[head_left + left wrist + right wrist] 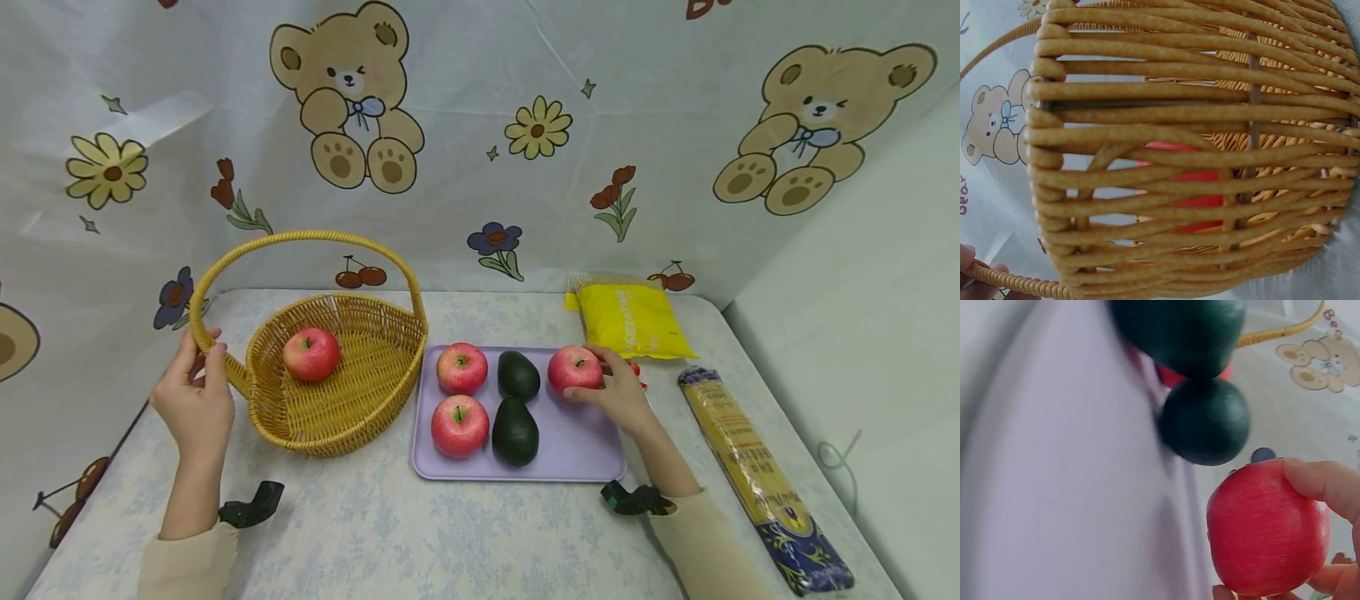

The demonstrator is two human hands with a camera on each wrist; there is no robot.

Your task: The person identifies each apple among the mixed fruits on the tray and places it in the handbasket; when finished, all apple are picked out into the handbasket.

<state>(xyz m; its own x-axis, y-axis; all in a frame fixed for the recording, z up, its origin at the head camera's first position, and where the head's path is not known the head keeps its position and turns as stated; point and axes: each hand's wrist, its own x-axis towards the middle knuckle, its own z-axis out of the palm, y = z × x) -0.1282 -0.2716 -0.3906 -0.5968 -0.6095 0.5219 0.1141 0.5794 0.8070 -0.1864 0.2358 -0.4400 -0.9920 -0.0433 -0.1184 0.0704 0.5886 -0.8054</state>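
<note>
Four red apples and two dark green avocados are distributed between a wicker basket point(352, 375) and a lilac tray point(570, 454). The right hand point(619, 393) pinches one apple, the held apple point(574, 367), between thumb and fingers over the right part of the tray. The left hand point(197, 402) grips the left end of the basket's arched handle point(311, 236), thumb on one side and fingers on the other.

Between the held apple and the basket stand two obstacles in sequence: first the far avocado point(519, 376) and the near avocado point(515, 432), set end to end; then the far tray apple point(462, 368) and the near tray apple point(460, 426). The basket stands just beside the tray's left edge, its handle arching above the opening. One basket apple point(311, 354) rests inside at the left; in the left wrist view the weave partly blocks it.

Behind the tray, at the right, lies a yellow packet point(636, 321). A small red item point(636, 369) shows beyond the right hand, which partly covers it. A long pasta pack point(765, 479) lies aslant along the right side of the table point(337, 533), clear of the tray.
</note>
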